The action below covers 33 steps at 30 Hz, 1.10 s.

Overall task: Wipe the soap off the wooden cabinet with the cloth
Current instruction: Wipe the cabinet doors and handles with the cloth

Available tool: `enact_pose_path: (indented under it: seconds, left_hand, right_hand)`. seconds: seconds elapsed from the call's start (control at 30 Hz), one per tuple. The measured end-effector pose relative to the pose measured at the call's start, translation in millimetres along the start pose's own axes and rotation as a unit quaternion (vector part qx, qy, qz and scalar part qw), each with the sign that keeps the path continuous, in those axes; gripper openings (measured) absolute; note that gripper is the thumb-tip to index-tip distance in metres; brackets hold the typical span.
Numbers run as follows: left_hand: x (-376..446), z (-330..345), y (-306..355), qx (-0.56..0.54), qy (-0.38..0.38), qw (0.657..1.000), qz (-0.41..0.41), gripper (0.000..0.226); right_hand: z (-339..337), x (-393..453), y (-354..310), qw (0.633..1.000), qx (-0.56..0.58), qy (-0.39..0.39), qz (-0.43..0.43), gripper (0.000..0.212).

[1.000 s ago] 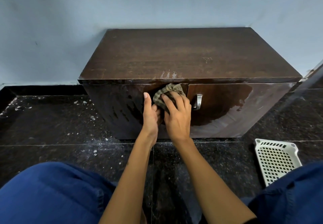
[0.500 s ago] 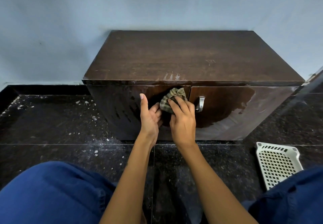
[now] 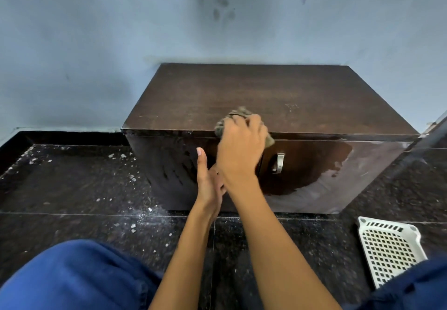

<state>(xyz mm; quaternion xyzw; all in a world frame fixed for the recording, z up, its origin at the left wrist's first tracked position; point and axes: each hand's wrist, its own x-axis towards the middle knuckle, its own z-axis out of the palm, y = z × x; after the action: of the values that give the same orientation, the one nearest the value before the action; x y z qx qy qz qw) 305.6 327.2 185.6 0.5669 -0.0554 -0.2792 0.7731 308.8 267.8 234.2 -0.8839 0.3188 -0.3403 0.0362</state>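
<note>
A low dark wooden cabinet (image 3: 302, 97) stands against the wall, its front glossy and wet, with pale soapy film on the lower right of the front. My right hand (image 3: 240, 145) is shut on a crumpled greenish checked cloth (image 3: 238, 112), pressing it on the front edge of the cabinet top. My left hand (image 3: 208, 179) rests flat against the left door, fingers straight, thumb up, holding nothing. A metal door handle (image 3: 279, 162) sits just right of my right hand.
A white perforated plastic basket (image 3: 389, 249) lies on the dark speckled floor at the lower right. White crumbs are scattered on the floor left of the cabinet. My blue-clad knees fill the bottom corners. A pale blue wall stands behind.
My right hand has carried the cloth up from the upper front of the door onto the front edge of the top. The left hand stays on the door.
</note>
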Motion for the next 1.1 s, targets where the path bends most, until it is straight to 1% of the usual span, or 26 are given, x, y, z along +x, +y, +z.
enact_pose_path:
  seconds: [0.03, 0.07, 0.1, 0.13, 0.17, 0.2, 0.23, 0.27, 0.3, 0.33, 0.37, 0.4, 0.43, 0.47, 0.5, 0.53, 0.6, 0.63, 0.67, 0.77, 0.8, 0.87, 0.93, 1.0, 1.1]
  left_hand:
    - [-2.3, 2.7, 5.9, 0.008, 0.008, 1.000, 0.004, 0.094]
    - [-2.0, 4.1, 7.8, 0.028, 0.013, 0.999, 0.022, 0.095]
    - [4.6, 1.3, 4.2, 0.032, 0.027, 0.997, 0.067, 0.092]
    - [3.2, 0.0, 3.7, 0.019, 0.028, 0.998, 0.054, 0.085]
    - [1.5, -1.8, 2.4, 0.002, 0.018, 0.999, 0.028, 0.082]
    - [0.2, -5.1, -0.3, -0.003, -0.009, 1.000, 0.000, 0.089]
    - [1.3, -8.7, -2.6, -0.009, -0.031, 0.999, -0.031, 0.100]
    - [2.4, -11.7, -7.3, -0.014, -0.030, 0.998, -0.047, 0.109]
    - [6.9, -11.6, -6.7, -0.011, -0.023, 0.998, -0.049, 0.110]
    - [6.2, -10.3, -6.0, -0.009, -0.027, 0.998, -0.056, 0.106]
    - [8.6, -10.3, -6.0, -0.006, -0.017, 0.998, -0.061, 0.103]
    - [8.0, -9.6, -4.8, -0.009, -0.009, 0.998, -0.065, 0.104]
    - [8.3, -10.2, -5.8, -0.020, -0.006, 0.998, -0.065, 0.108]
    - [6.2, -9.4, -5.4, -0.019, -0.008, 0.998, -0.061, 0.114]
    - [5.2, -9.1, -4.3, -0.031, -0.020, 0.998, -0.051, 0.114]
    - [5.9, -10.0, -4.4, -0.035, -0.023, 0.998, -0.040, 0.108]
    - [3.8, -8.2, -3.1, -0.070, -0.030, 0.997, -0.025, 0.087]
    - [2.9, -6.9, -2.2, -0.083, -0.034, 0.996, -0.025, 0.083]
    - [3.4, -7.8, -3.0, -0.088, -0.036, 0.995, -0.025, 0.085]
    - [5.7, -13.0, -5.8, -0.075, -0.038, 0.996, -0.044, 0.106]
    - [6.8, -13.7, -6.1, -0.067, -0.030, 0.996, -0.058, 0.109]
    - [8.6, -14.1, -5.7, -0.064, -0.011, 0.995, -0.079, 0.107]
    - [6.9, -12.4, -3.5, -0.068, -0.017, 0.994, -0.085, 0.106]
    - [7.4, -12.5, -3.8, -0.070, -0.020, 0.994, -0.086, 0.106]
    - [7.4, -9.6, -3.8, -0.068, -0.019, 0.993, -0.093, 0.106]
  right_hand:
    - [-1.4, -1.2, -9.5, 0.999, -0.016, -0.025, -0.036, 0.019]
    - [-1.7, -2.7, -15.5, 0.996, -0.022, -0.039, -0.074, 0.017]
    - [-2.1, -2.7, -17.3, 0.993, -0.021, -0.060, -0.102, 0.021]
    - [-3.8, -0.4, -15.2, 0.990, -0.012, -0.087, -0.109, 0.024]
    - [-7.6, 2.4, -10.1, 0.990, -0.003, -0.107, -0.095, 0.028]
    - [-10.3, 5.2, -2.4, 0.991, 0.000, -0.113, -0.070, 0.031]
    - [-14.4, 7.9, 8.1, 0.993, -0.004, -0.109, -0.036, 0.031]
    - [-17.7, 12.0, 19.8, 0.994, -0.011, -0.106, 0.006, 0.031]
    - [-19.6, 15.5, 30.5, 0.993, -0.017, -0.104, 0.050, 0.030]
    - [-21.8, 18.5, 37.9, 0.990, -0.020, -0.105, 0.089, 0.031]
    - [-22.1, 19.5, 40.6, 0.987, -0.022, -0.109, 0.113, 0.031]
    - [-21.8, 19.9, 38.2, 0.987, -0.028, -0.111, 0.116, 0.030]
    - [-20.5, 19.3, 32.0, 0.988, -0.032, -0.109, 0.102, 0.030]
    - [-18.8, 17.3, 23.4, 0.991, -0.026, -0.107, 0.074, 0.030]
    - [-16.1, 14.0, 13.5, 0.994, -0.011, -0.104, 0.033, 0.030]
    - [-11.5, 9.5, 4.1, 0.994, 0.006, -0.106, -0.011, 0.030]
    - [-3.0, -0.2, -6.2, 0.991, 0.032, -0.103, -0.084, 0.033]
    - [-0.2, -3.9, -6.3, 0.991, 0.037, -0.083, -0.097, 0.036]
    - [1.4, -6.7, -3.4, 0.993, 0.048, -0.057, -0.092, 0.040]
    - [7.1, -13.9, 15.3, 0.995, 0.065, -0.014, -0.076, 0.049]
    - [7.3, -13.6, 24.3, 0.996, 0.065, -0.001, -0.063, 0.050]
    - [5.7, -9.8, 46.6, 0.998, 0.059, 0.032, -0.017, 0.048]
    - [2.6, -5.2, 71.5, 0.996, 0.058, 0.054, 0.040, 0.043]
    - [1.1, -3.5, 92.1, 0.990, 0.076, 0.080, 0.090, 0.046]
    - [6.9, -10.3, 104.9, 0.975, 0.113, 0.139, 0.130, 0.055]
